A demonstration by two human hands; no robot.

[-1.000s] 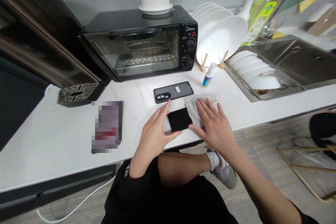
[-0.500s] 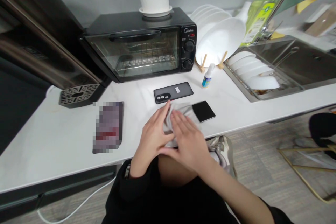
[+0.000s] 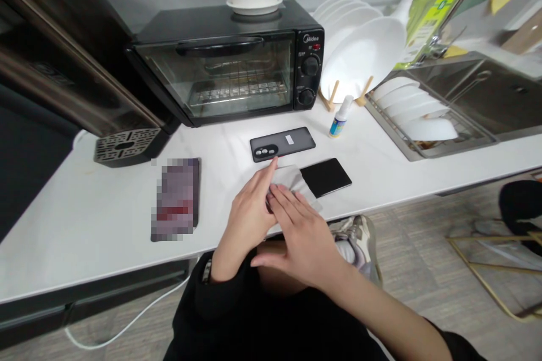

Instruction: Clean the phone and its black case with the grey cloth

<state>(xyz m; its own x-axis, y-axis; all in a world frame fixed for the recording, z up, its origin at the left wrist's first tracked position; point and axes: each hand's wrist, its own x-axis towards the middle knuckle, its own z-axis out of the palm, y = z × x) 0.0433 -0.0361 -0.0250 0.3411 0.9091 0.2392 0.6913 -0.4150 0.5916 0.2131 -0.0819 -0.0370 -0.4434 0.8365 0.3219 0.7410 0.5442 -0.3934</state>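
Note:
A black phone [image 3: 327, 177] lies on the counter, its left part covered by a light grey cloth [image 3: 292, 176]. My right hand [image 3: 302, 237] rests on the cloth with fingers stretched flat and thumb held apart. On the other side, my left hand [image 3: 249, 211] is curved round the phone's left end, thumb and forefinger bracing it; that end is mostly hidden. Just beyond the hands is a dark phone case [image 3: 283, 144] with a white label and camera cutouts. A small spray bottle [image 3: 339, 117] with a white top and blue label stands upright to its right.
To the left lies a flat device [image 3: 175, 198] with a pixelated screen. A black toaster oven [image 3: 228, 76] stands behind, beside a dark machine [image 3: 127, 144] with a drip tray. White plates [image 3: 359, 59] stand in a rack near the sink [image 3: 486, 96]. The counter's front edge is close.
My right hand has slid left and slightly toward me over the cloth, its thumb further from my left hand. More of the phone's dark surface shows. The view has shifted slightly.

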